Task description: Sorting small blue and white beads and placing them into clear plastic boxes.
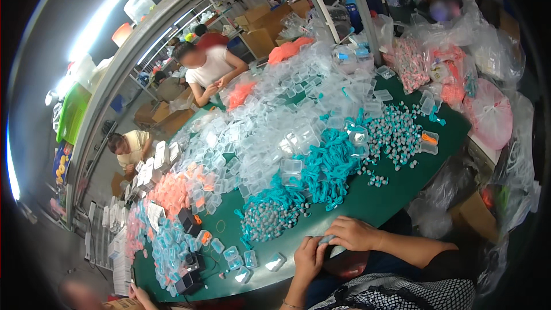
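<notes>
My left hand [310, 258] and my right hand [353, 232] meet at the near edge of the green table [390, 192]. Both pinch a small pale item [328, 240] between their fingertips; it looks like a small clear plastic case, but it is too small to be sure. Just beyond my hands lies a heap of grey earplugs on teal cords [270, 215]. A bigger tangle of teal cords [333, 163] runs behind it. A few closed clear cases [275, 262] lie to the left of my left hand.
A large pile of empty clear plastic cases [275, 132] covers the middle of the table. Orange pieces [172, 192] and filled blue cases [166, 244] lie at the left. Full plastic bags [488, 112] crowd the right side. Two other people [206, 69] work across the table.
</notes>
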Tool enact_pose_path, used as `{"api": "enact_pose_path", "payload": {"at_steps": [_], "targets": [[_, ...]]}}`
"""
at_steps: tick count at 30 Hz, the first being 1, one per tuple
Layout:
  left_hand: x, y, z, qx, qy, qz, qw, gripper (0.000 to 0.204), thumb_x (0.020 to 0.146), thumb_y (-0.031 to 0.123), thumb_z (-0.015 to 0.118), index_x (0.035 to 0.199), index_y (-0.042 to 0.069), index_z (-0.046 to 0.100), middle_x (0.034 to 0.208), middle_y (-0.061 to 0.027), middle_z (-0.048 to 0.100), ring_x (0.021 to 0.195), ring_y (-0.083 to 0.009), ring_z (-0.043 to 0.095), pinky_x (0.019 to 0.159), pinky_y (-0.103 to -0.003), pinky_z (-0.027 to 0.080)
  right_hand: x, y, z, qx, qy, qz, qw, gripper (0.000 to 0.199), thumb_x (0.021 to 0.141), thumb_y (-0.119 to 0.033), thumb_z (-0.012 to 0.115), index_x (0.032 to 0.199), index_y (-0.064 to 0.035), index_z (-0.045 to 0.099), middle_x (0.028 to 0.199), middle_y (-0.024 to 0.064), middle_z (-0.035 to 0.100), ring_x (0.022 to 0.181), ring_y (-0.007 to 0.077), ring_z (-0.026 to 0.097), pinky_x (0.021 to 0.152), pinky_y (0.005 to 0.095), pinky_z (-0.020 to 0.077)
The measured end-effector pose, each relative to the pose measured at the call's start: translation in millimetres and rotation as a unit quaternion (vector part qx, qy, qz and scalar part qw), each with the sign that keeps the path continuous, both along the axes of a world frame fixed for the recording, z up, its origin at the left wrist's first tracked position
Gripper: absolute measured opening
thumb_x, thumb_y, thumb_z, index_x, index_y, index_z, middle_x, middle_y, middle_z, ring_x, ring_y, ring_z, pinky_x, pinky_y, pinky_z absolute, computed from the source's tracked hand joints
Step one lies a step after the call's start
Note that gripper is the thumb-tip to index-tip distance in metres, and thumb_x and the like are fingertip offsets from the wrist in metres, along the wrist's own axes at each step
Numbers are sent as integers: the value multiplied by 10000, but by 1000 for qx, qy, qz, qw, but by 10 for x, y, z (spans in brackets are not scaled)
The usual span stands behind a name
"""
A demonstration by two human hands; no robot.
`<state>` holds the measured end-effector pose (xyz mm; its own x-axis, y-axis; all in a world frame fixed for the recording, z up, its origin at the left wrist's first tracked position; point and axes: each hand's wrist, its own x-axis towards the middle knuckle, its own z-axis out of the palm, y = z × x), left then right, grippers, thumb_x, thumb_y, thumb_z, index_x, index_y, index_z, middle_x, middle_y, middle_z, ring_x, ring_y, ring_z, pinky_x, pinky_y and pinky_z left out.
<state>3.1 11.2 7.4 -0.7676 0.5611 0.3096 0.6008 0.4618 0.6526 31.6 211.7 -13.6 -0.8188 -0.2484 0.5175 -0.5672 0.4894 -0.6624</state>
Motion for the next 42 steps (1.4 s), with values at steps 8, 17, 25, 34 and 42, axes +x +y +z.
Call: {"api": "enact_pose_path", "payload": {"at_steps": [8, 17, 25, 34, 42], "targets": [[6, 18, 2, 20, 4, 14, 1000, 179, 912, 128, 641, 1047, 10, 646, 854, -157, 591, 700, -323, 596, 620, -381, 473, 18, -25, 86, -3, 3, -16, 1000, 248, 855, -178, 702, 1051, -38, 642, 951, 115, 607, 930, 309, 598, 813, 409, 497], [19, 14, 9, 21, 13, 19, 1000, 181, 905, 122, 646, 1054, 18, 649, 845, -159, 582, 683, -327, 585, 597, -387, 462, 35, -37, 85, 8, -12, -28, 1000, 265, 849, -170, 701, 1071, -38, 642, 977, 106, 618, 940, 307, 600, 839, 404, 498], [10, 15, -11, 32, 31, 21, 999, 203, 878, 120, 683, 1064, 42, 662, 839, -145, 589, 675, -318, 605, 589, -390, 480, 16, -39, 32, 0, 6, -20, 1000, 234, 848, -186, 695, 1029, -44, 651, 987, 107, 630, 967, 300, 606, 859, 401, 500], [119, -1, -21, 22, -4, 57, 998, 235, 874, 126, 687, 1092, 43, 661, 936, -173, 603, 783, -346, 631, 664, -400, 511, 60, -35, 58, -2, -9, -4, 1000, 274, 820, -133, 722, 1066, -35, 653, 991, 115, 646, 930, 311, 606, 822, 407, 505], [32, -46, 59, 3, 105, 38, 994, 339, 827, 124, 721, 1134, 20, 621, 1078, -184, 614, 934, -380, 622, 774, -440, 515, -3, -31, 235, -10, -10, -30, 999, 344, 785, -151, 752, 1096, -43, 653, 1084, 151, 637, 1003, 355, 598, 880, 432, 492]]}}
